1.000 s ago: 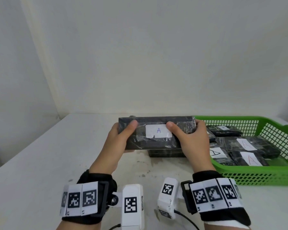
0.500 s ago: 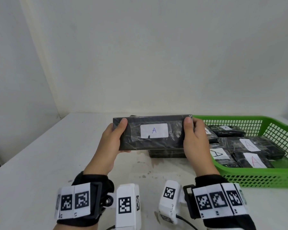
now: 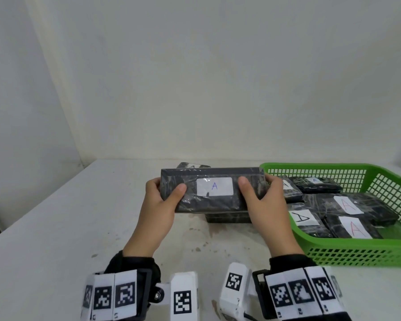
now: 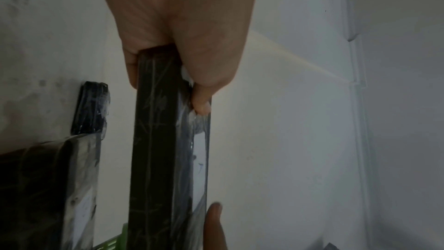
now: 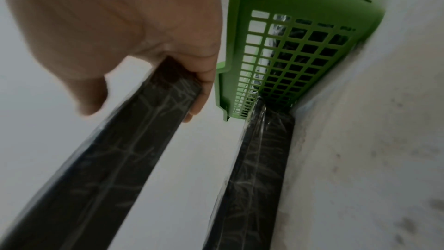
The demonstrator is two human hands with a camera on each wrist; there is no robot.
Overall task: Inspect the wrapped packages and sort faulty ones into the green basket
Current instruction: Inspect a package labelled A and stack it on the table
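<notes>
A long black film-wrapped package (image 3: 208, 201) with a white label marked A is held above the table, label face toward me. My left hand (image 3: 162, 193) grips its left end (image 4: 156, 140), thumb on the front. At the other end (image 5: 134, 140) my right hand (image 3: 259, 193) grips it the same way. Under it a second black package (image 3: 228, 216) lies flat on the table beside the green basket (image 3: 357, 249). The basket (image 5: 283, 54) holds several wrapped packages (image 3: 347, 205) with A labels.
One more black package (image 3: 190, 165) lies behind the held one, mostly hidden. The white table (image 3: 67, 228) has stains near its middle. A white wall stands close behind the table and basket.
Both hands have raised the package a little. The right thumb shifted on its front face, out to the end and back in beside the label. The label face has tilted up toward me.
</notes>
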